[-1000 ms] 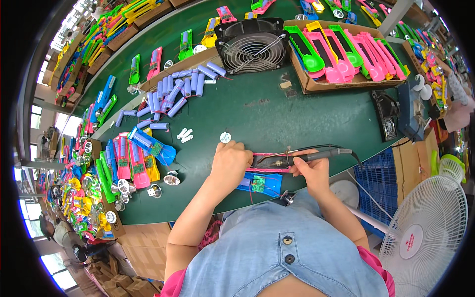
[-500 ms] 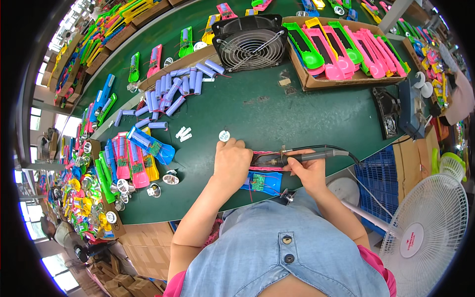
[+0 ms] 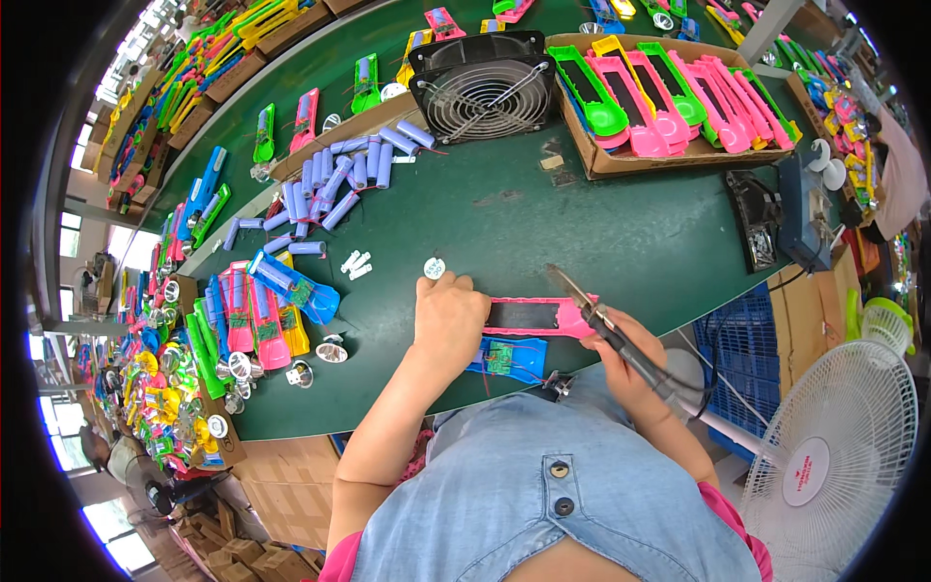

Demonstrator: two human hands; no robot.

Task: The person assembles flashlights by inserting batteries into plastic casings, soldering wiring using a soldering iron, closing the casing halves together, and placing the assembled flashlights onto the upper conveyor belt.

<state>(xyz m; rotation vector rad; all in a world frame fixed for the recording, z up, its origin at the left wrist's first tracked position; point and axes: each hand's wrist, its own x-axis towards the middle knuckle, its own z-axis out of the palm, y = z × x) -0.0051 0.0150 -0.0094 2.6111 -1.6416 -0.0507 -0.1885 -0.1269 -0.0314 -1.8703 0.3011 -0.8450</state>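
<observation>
Soldering iron (image 3: 622, 343) just swung diagonal, yeah, and the pink casing (image 3: 570, 317) sits between: left hand (image 3: 451, 315) clamping its end, right hand (image 3: 624, 380) gripping the iron.

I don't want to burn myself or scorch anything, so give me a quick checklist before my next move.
1. Left hand on the pink case: ok, it covers the left end, though the fingertips are hidden.
2. Soldering iron in the right hand: ok, held by its dark handle.
3. Iron's tip away from the left hand: ok, there is a gap between them.
4. Blue case set well apart from the pink one: not ok, it lies close along the near side.
5. Batteries away from the tip: ok, piled well off to the left.
6. Iron hot or cold: cannot tell.
</observation>
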